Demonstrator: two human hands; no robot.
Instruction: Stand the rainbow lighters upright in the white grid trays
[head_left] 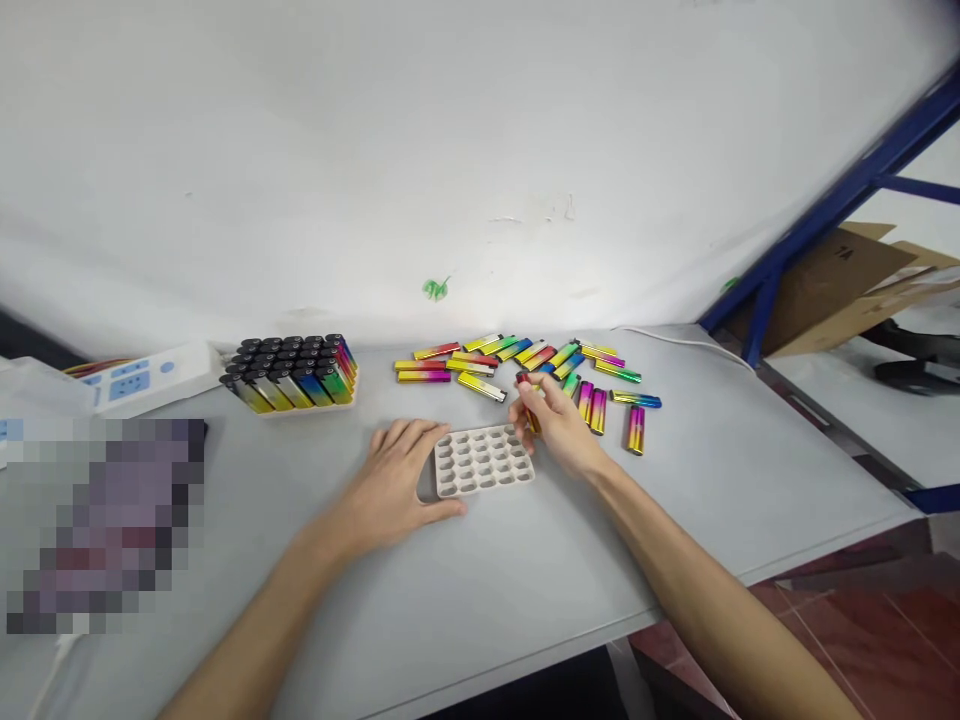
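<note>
R hand [559, 425] has a lighter [523, 380] pinched tight nr the tray [484, 462], L hand [394, 485] spread wide round tray's L end, grip holding nothing.

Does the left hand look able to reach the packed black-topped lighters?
Probably yes: the left hand is spread at the left edge of the pale tray, and only tabletop shows between it and the black-topped lighters.

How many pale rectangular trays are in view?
2. One pale rectangular tray with rows of holes lies between the left hand and right hand; another, mostly hidden tray sits further left beneath upright, black-topped multicoloured lighters. No others show.
</note>
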